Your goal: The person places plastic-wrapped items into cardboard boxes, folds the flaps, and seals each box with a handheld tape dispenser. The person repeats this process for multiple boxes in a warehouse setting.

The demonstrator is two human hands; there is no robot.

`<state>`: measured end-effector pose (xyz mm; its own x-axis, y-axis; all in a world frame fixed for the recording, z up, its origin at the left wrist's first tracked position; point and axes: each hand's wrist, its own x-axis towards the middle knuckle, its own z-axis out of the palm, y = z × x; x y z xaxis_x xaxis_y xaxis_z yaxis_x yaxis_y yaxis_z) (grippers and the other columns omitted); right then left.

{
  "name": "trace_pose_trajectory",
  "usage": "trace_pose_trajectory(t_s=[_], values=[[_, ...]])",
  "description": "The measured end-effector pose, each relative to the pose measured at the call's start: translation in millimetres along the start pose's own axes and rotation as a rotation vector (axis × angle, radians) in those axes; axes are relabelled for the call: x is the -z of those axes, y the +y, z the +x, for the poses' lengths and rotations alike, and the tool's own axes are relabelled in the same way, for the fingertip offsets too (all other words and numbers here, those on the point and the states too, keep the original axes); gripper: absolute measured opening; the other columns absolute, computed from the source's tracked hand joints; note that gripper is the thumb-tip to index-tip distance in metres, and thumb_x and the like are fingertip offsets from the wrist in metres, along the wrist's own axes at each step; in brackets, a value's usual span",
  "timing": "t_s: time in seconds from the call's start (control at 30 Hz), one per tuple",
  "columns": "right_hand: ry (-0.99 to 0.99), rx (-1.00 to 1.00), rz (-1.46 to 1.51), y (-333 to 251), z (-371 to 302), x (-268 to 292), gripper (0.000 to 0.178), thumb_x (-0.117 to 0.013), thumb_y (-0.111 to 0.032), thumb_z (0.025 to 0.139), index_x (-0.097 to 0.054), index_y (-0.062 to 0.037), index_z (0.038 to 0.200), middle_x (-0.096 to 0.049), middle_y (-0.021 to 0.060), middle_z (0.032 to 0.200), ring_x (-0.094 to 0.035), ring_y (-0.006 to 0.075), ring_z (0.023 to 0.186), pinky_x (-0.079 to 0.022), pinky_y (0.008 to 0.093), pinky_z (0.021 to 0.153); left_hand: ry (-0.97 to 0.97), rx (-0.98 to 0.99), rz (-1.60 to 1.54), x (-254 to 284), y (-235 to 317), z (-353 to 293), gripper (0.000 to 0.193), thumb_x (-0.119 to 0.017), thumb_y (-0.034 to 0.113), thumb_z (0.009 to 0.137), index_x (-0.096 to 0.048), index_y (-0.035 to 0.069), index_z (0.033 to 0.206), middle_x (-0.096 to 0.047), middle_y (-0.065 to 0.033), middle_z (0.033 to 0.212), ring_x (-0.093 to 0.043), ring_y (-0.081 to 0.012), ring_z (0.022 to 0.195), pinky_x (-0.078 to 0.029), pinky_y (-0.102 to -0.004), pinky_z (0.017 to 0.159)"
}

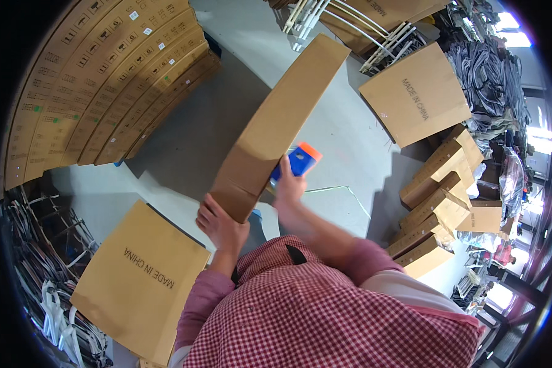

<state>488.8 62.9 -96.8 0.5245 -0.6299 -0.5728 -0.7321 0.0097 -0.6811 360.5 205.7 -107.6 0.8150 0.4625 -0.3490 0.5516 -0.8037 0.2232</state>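
Note:
A long, narrow cardboard box (276,116) stretches away from me, its near end close to my body. My left hand (222,226) grips that near end at its left corner, fingers bent over the edge. Beside the box's right side, my right hand (290,187) is closed around a blue tape dispenser (300,161) with an orange end. The dispenser is at or very near the box's side; whether it touches cannot be told. My right forearm is slightly blurred.
Tall flat cartons (98,86) stand in a row at the left. A flat carton (144,282) is at lower left, another (417,95) at upper right. Several smaller boxes (432,214) line the right. A pale green strap (340,189) lies on the floor. White tubes (310,18) are at the top.

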Motion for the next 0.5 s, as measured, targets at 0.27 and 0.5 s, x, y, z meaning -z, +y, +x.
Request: trace_pose_trajectory(t_s=[0.27, 0.5], values=[[-0.25, 0.017, 0.024, 7.6, 86.8, 9.6, 0.051, -0.082, -0.048, 0.079, -0.069, -0.0028, 0.098, -0.069, 0.0056, 0.092, -0.062, 0.0145, 0.082, -0.05, 0.0342, 0.076, 0.121, -0.022, -0.057, -8.5, 18.3, -17.6, 0.111, -0.082, 0.034, 0.066, -0.018, -0.004, 0.149, -0.037, -0.0279, 0.134, -0.039, -0.0449, 0.123, -0.029, -0.0593, 0.106], [-0.362, 0.245, -0.243, -88.4, 135.5, 4.1, 0.054, -0.089, -0.043, 0.071, -0.07, -0.0034, 0.103, -0.069, 0.0058, 0.097, -0.065, 0.0165, 0.086, -0.052, 0.0344, 0.078, 0.314, -0.098, -0.007, -22.9, 23.6, -26.5, 0.11, -0.082, 0.035, 0.067, -0.021, -0.006, 0.148, -0.039, -0.0274, 0.132, -0.043, -0.0454, 0.118, -0.033, -0.0582, 0.103]])
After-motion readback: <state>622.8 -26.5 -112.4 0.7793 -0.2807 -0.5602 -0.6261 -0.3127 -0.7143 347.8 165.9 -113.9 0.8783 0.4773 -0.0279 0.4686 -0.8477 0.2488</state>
